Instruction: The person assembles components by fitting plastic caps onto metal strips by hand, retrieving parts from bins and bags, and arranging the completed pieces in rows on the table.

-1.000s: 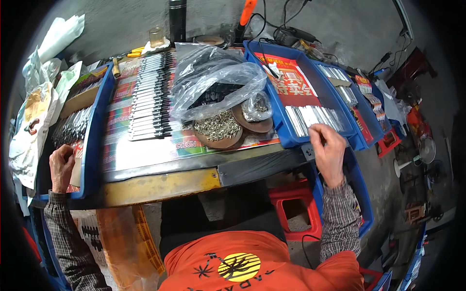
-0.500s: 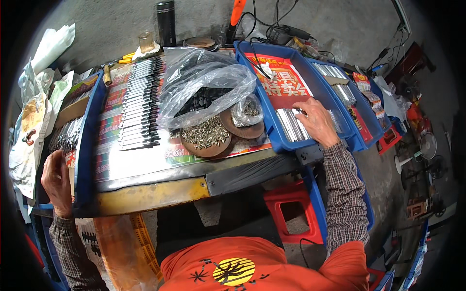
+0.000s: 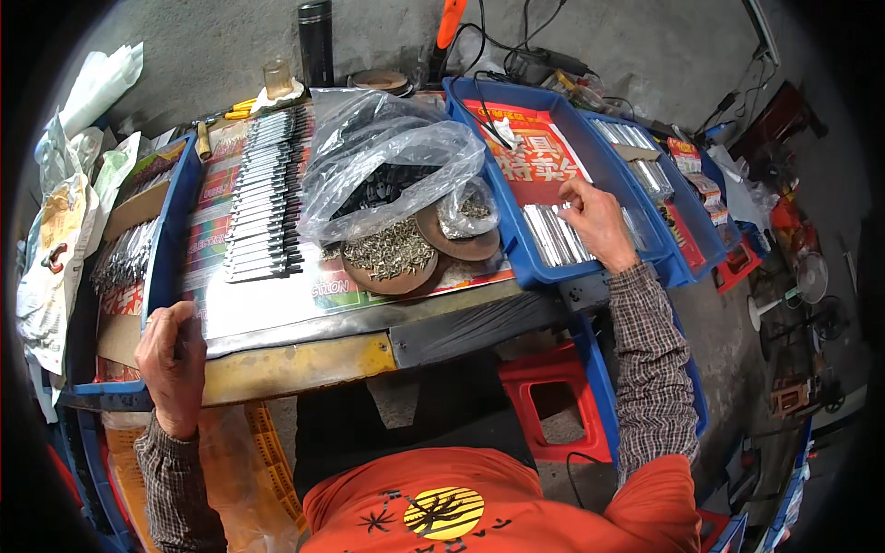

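Note:
My right hand (image 3: 599, 226) is over the near end of a blue tray (image 3: 516, 244), thumb and forefinger drawn together above a row of slim silver tubes (image 3: 553, 236). Whatever might be between those fingertips is too small to make out. At the inner near corner of the left blue tray (image 3: 189, 198), my left hand (image 3: 172, 364) has its fingers curled inward; I cannot see what they hold. Behind it in that tray lie silver pen-like rods (image 3: 129, 253). On the table, a column of silver and black pen-like pieces (image 3: 265, 198) lies side by side.
A clear plastic bag (image 3: 396, 138) of black parts stands mid-table, behind a round brown dish (image 3: 392, 284) heaped with small metal pieces. Another blue tray (image 3: 687, 263) is at the right. A black flask (image 3: 315, 46) stands at the back; a red stool (image 3: 516, 387) is below the table.
My left hand has moved right and nearer, out from above the left tray to its corner. The right hand has lifted slightly off the silver tubes.

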{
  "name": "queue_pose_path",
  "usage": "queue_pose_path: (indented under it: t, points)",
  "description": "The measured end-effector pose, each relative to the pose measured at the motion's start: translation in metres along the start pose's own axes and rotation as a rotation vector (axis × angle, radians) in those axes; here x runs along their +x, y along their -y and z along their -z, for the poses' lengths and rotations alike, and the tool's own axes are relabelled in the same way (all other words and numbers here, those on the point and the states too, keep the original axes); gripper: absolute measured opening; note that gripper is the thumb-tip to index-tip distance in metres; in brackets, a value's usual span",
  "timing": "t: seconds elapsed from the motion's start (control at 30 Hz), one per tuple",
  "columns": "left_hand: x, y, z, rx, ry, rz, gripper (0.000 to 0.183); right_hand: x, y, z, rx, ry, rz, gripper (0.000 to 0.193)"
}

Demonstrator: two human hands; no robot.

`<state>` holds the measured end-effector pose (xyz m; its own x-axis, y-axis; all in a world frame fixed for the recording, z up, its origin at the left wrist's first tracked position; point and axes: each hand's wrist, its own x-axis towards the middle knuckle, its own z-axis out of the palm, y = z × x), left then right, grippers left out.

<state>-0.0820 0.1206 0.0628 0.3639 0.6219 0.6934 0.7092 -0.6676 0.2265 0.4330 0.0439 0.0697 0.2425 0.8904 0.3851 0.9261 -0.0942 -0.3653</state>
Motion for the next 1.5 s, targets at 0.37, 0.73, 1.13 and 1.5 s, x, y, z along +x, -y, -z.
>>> queue_pose_path:
  t: [0.37, 0.73, 1.13, 1.5]
  points:
    - [-0.018, -0.037, 0.006, -0.35, 0.084, 0.16, 0.014, -0.022, 0.012, 0.009, 0.104, -0.042, -0.16, 0.025]
    - [-0.043, -0.083, -0.005, -1.016, 0.272, 0.597, 0.007, -0.072, 0.094, 0.021, 0.325, -0.244, -0.043, 0.011]
    - [-0.062, -0.11, -0.016, -1.497, 0.423, 0.795, 0.011, -0.133, 0.198, -0.038, 1.18, 0.532, -0.226, 0.031]
    - [-0.068, -0.116, -0.021, -1.489, 0.428, 0.81, 0.01, -0.162, 0.23, -0.075, 1.111, 0.411, 0.033, 0.044]
